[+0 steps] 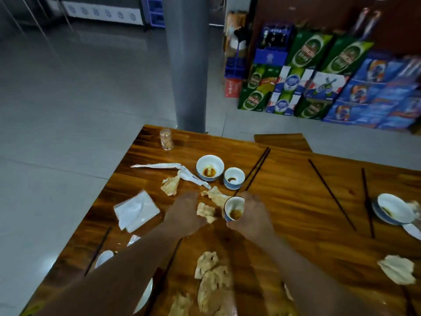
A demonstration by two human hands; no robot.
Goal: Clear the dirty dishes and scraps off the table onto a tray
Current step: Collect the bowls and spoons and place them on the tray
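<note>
Head view: a wooden table (284,201) fills the lower half, with both forearms reaching in from six o'clock. The right hand (252,215) grips a small blue-rimmed cup (234,209) near the picture's centre, fingers curled round its far side and thumb at its base; the cup is tilted toward the camera and holds brown sauce. The left hand (185,213) lies just at nine o'clock of the cup, palm down over a stained crumpled napkin (206,212); its fingertips are blurred and I cannot tell whether they pinch the paper or only rest on it.

At twelve o'clock of the hands stand a white bowl (210,167) and, touching or just beside it, a smaller cup (234,178), both with sauce dregs. A pair of dark chopsticks (257,168) lies slanted at one o'clock. Torn paper wrappers (173,171) lie at eleven o'clock, a clean folded tissue (136,212) at nine o'clock, and a toothpick jar (166,139) stands near the table's far corner.

At three o'clock, well apart, a bowl on a saucer (395,208) sits beside more chopsticks (368,201). More soiled napkins (211,277) lie at six o'clock between the forearms, and another (397,269) at four o'clock.

Stacked drink cartons (330,83) stand on the floor beyond.
</note>
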